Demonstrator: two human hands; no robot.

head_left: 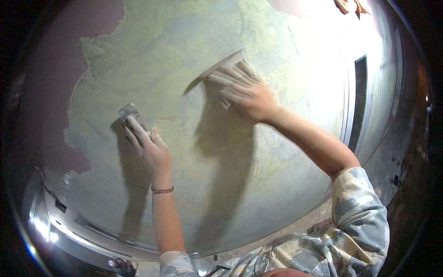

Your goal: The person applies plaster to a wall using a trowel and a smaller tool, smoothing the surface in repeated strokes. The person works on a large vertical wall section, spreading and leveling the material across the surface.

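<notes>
In front of me is a wall (166,51) coated with pale, greenish-grey plaster in uneven, cloudy patches. My right hand (244,90), smeared with white and a little blurred, is closed on a wide plastering trowel (196,84). Its long thin blade slants across the wall, and the fingers lie over its back. Lower and to the left, my left hand (150,147) grips a small putty knife (129,111) with a dusty grey blade, its fingers stretched along the tool. White residue coats those fingers too. Whether the putty knife touches the wall, I cannot tell.
A mauve-pink area (53,101) with a ragged border lies left of the plaster. Toward the right stands a narrow dark upright opening (357,104) with a pale frame. An orange-brown object (353,7) shows at the upper right. Bright lights glare at the lower left.
</notes>
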